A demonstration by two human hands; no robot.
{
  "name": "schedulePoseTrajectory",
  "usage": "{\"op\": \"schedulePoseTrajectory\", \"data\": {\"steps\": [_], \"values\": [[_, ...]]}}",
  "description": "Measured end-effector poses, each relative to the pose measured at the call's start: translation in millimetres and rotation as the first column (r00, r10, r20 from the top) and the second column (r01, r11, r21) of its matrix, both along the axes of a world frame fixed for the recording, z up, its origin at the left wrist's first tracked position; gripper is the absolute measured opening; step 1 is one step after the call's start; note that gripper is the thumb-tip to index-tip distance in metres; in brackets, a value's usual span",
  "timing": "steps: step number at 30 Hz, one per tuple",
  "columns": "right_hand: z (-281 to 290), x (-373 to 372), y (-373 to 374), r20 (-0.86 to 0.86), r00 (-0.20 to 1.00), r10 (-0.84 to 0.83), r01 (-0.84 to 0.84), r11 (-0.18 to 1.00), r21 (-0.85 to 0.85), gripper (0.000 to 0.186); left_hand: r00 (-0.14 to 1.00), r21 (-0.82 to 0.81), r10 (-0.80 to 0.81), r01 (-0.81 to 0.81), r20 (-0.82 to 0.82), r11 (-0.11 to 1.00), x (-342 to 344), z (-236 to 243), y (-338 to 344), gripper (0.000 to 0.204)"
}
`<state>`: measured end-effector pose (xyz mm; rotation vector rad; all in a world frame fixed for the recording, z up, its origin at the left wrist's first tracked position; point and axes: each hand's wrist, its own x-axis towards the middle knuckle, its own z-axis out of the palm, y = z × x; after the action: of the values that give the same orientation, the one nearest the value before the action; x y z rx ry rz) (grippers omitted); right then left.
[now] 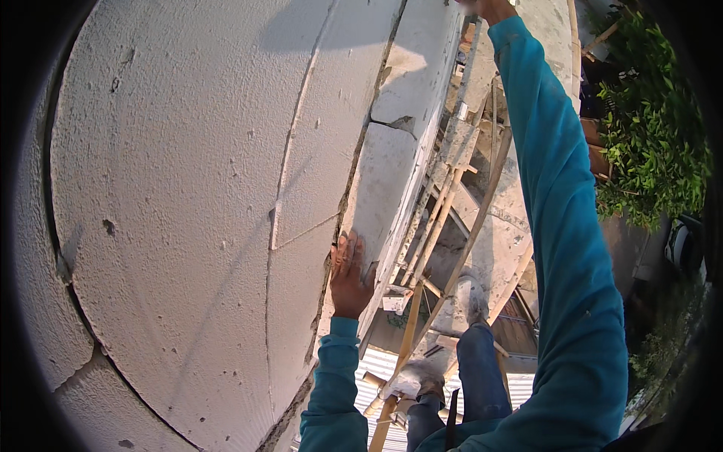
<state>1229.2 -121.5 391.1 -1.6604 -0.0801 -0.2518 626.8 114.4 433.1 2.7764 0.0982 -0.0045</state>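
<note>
My left hand (350,275) lies flat with fingers stretched out on a pale block (384,166) along the narrow ledge beside the wall. Nothing is in it. My right arm reaches far up to the top edge of the view, where my right hand (493,9) is mostly cut off, near the far end of the ledge. Its fingers and anything they hold cannot be made out. The large rough wall face (196,196) of pale blocks fills the left side, with dark open joints between blocks.
I stand on a narrow scaffold of splattered boards (501,241) and bamboo poles (437,218). Far below its edge lie a corrugated sheet roof (376,369), a leafy tree (648,120) and a parked vehicle (681,245). A thin raised ridge (290,143) runs along the wall.
</note>
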Motion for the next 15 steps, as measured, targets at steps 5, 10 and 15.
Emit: {"op": "schedulePoseTrajectory", "data": {"steps": [5,10,15], "values": [[20,-225,-2,-0.247,0.969,-0.001,0.075,0.953,0.294,0.038,0.998,-0.005,-0.039,0.039,0.041,0.999,2,0,1,0.066],[16,-451,-31,-0.517,0.854,0.057,0.310,0.743,0.594,0.017,0.998,0.001,-0.053,0.053,0.032,0.999,0,-2,3,0.071],[8,-620,-50,-0.875,0.482,0.035,0.620,0.692,0.369,0.010,0.994,0.008,-0.087,0.087,0.070,0.996,-2,-1,3,0.077]]}}
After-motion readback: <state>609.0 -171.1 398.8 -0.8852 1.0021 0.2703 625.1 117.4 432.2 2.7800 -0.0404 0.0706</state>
